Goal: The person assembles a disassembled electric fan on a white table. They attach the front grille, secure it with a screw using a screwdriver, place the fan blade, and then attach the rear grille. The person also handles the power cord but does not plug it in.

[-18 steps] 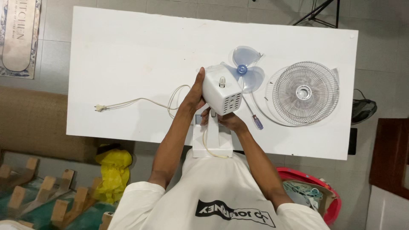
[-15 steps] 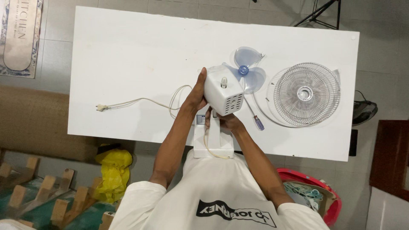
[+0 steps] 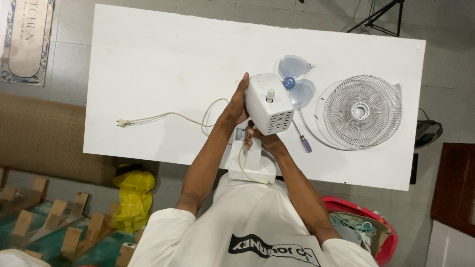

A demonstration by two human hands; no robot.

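Slightly rightward and up the frame is where the white motor housing [image 3: 268, 104] now sits compared with half a second ago, the hands travelling with it while the loose parts on the counter [image 3: 148, 59] keep their places relative to one another.

Head view: seen from above, a person in a white shirt leans over the white counter and grips a dismantled desk fan. The left hand [image 3: 236, 106] is wrapped around the left side of the motor housing, thumb up along its edge. The right hand [image 3: 261, 139] is closed under the housing, around the neck where it meets the white base [image 3: 253, 165], which rests at the near edge of the counter. A translucent blue blade [image 3: 294, 81] sits on the far side of the housing, apparently at the motor's front, though whether it is on the shaft cannot be told. To the right lie two wire guard halves [image 3: 362, 111], stacked and off the fan. A screwdriver [image 3: 302, 139] with a blue handle lies between them and the housing. The cream power cord [image 3: 168, 116] trails left, unplugged, its plug [image 3: 121, 122] on the bare counter.

Judging by this layout, the guards are off and the body is still in one piece.
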